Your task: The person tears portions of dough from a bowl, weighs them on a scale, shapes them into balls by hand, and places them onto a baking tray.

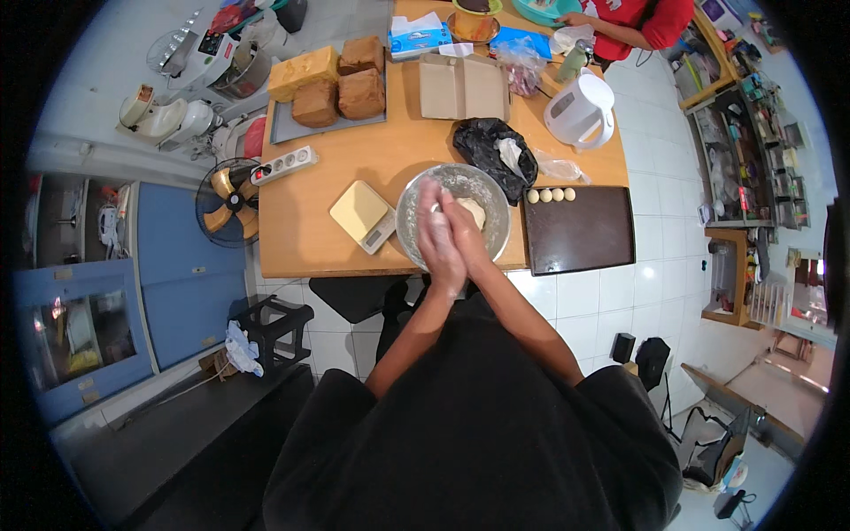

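Dough point(473, 211) shows beside right hand point(460, 232), pressed to left hand point(433, 232); contents I can't tell

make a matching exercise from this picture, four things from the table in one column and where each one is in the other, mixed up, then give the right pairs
Things
1. metal bowl
2. kitchen scale
3. four dough balls
4. white kettle

Places
A. in a row near the far edge of the dark tray
B. beyond the dark tray, toward the table's far side
C. beneath the left hand and right hand
D. just left of the metal bowl

Pairs: 1-C, 2-D, 3-A, 4-B
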The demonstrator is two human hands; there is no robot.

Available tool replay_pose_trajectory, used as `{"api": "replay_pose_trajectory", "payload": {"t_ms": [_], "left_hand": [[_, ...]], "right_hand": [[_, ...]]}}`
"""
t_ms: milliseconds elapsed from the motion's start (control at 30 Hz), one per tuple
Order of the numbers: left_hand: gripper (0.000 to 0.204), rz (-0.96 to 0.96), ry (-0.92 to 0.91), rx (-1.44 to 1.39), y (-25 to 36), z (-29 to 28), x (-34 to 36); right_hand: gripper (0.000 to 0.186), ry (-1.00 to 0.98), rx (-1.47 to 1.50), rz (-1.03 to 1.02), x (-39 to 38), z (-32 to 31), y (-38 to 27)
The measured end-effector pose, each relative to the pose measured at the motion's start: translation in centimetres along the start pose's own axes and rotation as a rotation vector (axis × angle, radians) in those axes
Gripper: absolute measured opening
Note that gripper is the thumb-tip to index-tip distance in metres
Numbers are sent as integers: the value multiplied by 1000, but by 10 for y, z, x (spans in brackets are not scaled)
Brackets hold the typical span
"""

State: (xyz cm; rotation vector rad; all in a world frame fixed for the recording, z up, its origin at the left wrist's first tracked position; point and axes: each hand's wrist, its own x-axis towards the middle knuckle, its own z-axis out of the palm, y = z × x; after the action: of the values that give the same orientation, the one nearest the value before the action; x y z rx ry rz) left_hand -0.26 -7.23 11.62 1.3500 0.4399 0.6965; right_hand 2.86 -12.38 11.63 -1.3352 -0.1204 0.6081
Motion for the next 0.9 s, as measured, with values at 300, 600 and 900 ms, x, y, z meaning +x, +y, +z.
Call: {"api": "replay_pose_trajectory", "payload": {"t_ms": [300,600,900], "left_hand": [[54,-263,203,-241,5,2,13],[51,-207,37,-153,23,4,11],[50,-201,163,-202,20,9,19]], "right_hand": [[46,123,161,-2,-1,15,-13],[51,-6,237,-40,9,11,-2],[45,2,220,-91,14,18,-17]]}}
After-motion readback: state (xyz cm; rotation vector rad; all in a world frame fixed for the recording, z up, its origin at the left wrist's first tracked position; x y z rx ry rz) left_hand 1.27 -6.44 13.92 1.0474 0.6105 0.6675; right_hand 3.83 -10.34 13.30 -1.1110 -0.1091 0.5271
